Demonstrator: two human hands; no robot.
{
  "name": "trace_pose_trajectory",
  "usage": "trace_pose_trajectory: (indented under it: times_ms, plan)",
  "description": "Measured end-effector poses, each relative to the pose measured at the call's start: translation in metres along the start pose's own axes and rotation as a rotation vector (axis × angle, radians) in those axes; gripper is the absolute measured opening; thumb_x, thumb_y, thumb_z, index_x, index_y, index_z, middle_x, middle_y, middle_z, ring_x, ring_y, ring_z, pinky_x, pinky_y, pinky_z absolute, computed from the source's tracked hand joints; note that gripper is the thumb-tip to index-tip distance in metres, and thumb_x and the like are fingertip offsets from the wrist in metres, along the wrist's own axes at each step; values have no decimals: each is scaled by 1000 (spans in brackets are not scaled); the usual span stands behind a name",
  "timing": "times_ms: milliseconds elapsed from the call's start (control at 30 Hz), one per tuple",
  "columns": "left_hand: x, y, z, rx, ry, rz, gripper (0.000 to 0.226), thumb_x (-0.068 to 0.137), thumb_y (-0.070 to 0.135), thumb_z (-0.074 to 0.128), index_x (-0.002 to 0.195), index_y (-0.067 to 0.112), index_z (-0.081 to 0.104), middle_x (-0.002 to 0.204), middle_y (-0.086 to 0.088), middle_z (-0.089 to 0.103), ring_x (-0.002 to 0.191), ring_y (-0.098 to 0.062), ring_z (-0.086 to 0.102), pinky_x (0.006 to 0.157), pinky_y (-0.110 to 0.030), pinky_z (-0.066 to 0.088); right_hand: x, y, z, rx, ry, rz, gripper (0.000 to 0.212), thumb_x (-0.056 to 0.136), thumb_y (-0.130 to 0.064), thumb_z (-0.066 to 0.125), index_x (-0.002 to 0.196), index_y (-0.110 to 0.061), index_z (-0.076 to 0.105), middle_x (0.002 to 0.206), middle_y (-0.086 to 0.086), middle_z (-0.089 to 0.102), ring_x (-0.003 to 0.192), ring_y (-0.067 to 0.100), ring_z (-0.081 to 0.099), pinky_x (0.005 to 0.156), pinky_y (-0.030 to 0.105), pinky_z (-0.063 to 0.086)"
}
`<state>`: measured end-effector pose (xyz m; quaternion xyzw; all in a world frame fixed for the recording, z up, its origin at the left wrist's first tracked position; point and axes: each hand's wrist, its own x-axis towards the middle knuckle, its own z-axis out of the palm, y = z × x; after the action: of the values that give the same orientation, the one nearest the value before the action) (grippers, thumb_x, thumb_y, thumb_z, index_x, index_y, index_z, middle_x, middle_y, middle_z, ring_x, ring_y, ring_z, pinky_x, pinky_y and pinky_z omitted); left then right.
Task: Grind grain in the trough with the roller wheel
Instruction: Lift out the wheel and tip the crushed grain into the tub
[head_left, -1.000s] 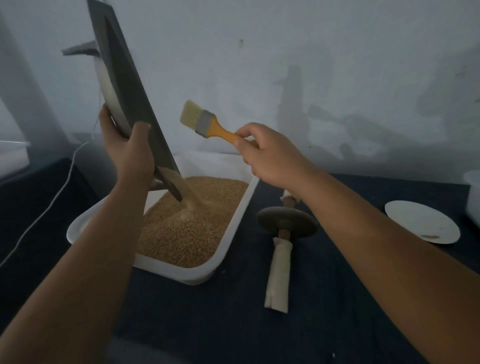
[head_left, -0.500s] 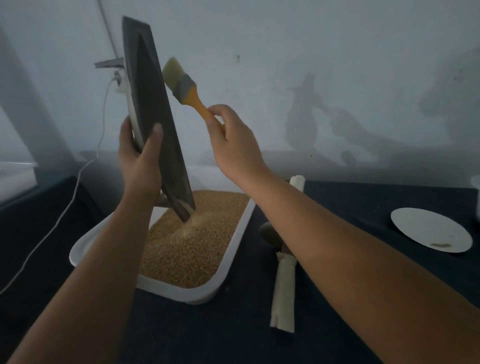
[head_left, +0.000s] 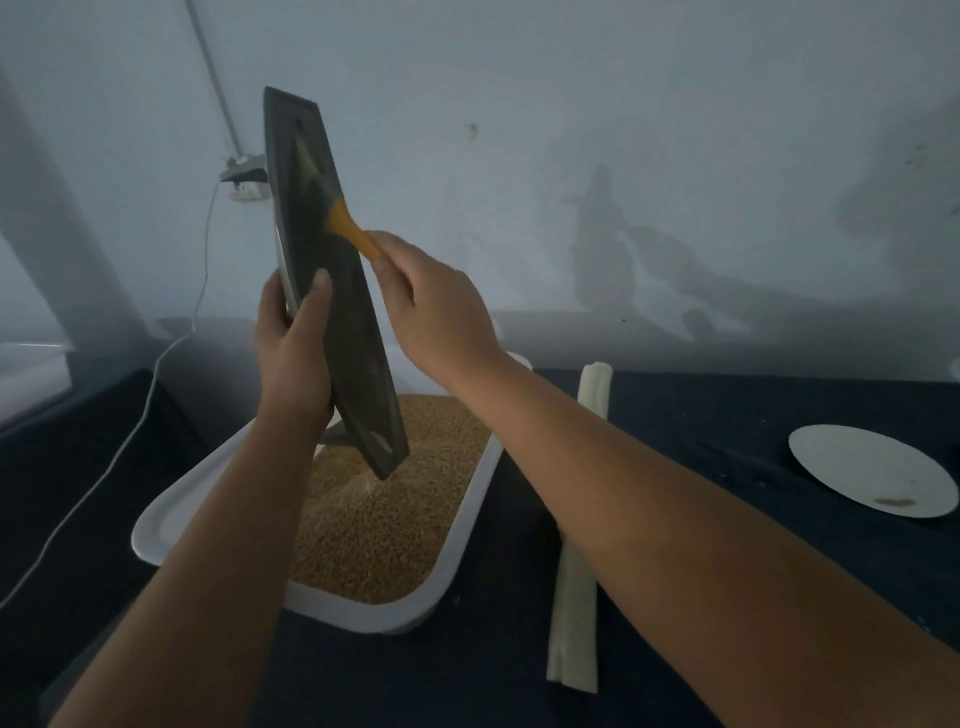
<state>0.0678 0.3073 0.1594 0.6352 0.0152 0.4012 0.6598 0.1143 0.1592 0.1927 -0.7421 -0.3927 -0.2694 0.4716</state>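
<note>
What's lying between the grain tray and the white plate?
Head view: the roller's pale wrapped handle lies on the dark cloth there, crossed by the right forearm.

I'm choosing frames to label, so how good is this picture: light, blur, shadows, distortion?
Head view: dim, bluish light, no glare; the brush head is smeared by motion against the dark trough, while the grain tray looks fairly sharp; soft shadows fall on the wall at right; wide-angle stretch swells the forearms at the lower edge.
</note>
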Motion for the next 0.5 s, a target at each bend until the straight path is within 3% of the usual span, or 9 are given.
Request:
trace_pose_trajectory:
  times_ms: [133,233,400,500]
  plan:
    - [0,3,1,-20,8,-2,49,86,67,76,129,46,65,124,6,73,116,-22,72,94,-47,62,-5,9,-14,-84,-234,-50,35,113,-30,46,143,-22,63,81,-16,64,61,-2,58,58,11,42]
    - [3,7,-2,-30,25,5,49,86,65,77,128,43,66,121,3,73,112,-24,73,92,-49,63,-9,19,-37,-200,-375,-78,35,112,-30,45,141,-29,65,81,-10,69,58,6,59,55,23,45]
    - [-1,5,-4,4,7,1,58,86,67,75,136,40,61,125,5,72,114,-21,72,89,-45,64,7,13,-48,57,66,25,34,113,-26,43,141,-18,61,89,-2,68,68,11,59,61,26,48]
    - [-5,6,1,1,-23,5,55,88,66,75,135,41,62,126,5,72,114,-20,72,89,-44,64,18,1,-38,15,-13,12,37,114,-25,43,147,-16,57,89,-3,66,67,8,58,61,24,49]
